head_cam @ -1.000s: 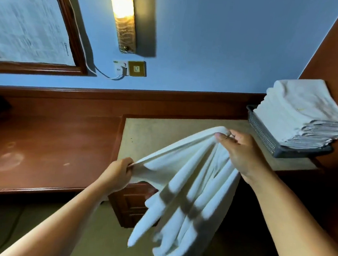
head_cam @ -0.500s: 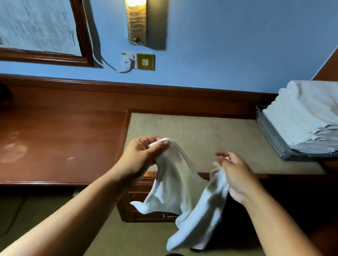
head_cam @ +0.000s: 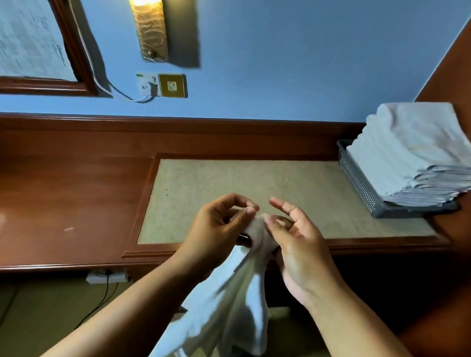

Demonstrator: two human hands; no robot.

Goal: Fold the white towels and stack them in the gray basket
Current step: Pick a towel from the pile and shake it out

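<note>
Right now the soft white cloth towel (head_cam: 234, 303) hangs in the air in front of the desk. It is bunched at the top and falls in long floppy folds, with a small tag (head_cam: 180, 353) near its bottom edge. The left hand (head_cam: 214, 229) pinches the bunched top between thumb and curled fingers. The right hand (head_cam: 299, 247) is just beside it, touching the same top bit. Its thumb and one bent finger seem to pinch the cloth, though that spot is blurry, and its other fingers stick out loose.

Well off to the right, the gray plastic basket with little holes (head_cam: 359, 184) sits at the back corner of the desk. A tall stack of folded white towels (head_cam: 414, 152) fills it, flat and square, rising high over its rim and hiding most of it.

The shiny brown wooden desk (head_cam: 60, 194) has a flat, speckled beige pad (head_cam: 256, 185) set into it. On the blue wall (head_cam: 293, 57) are a long glowing lamp (head_cam: 148, 19) and a gold square switch plate (head_cam: 171, 85) with a white plug and cord (head_cam: 149, 84) beside it. A brown wooden frame (head_cam: 34, 87) hangs there too. A white power strip (head_cam: 107, 276) shows just under the desk's front edge.
</note>
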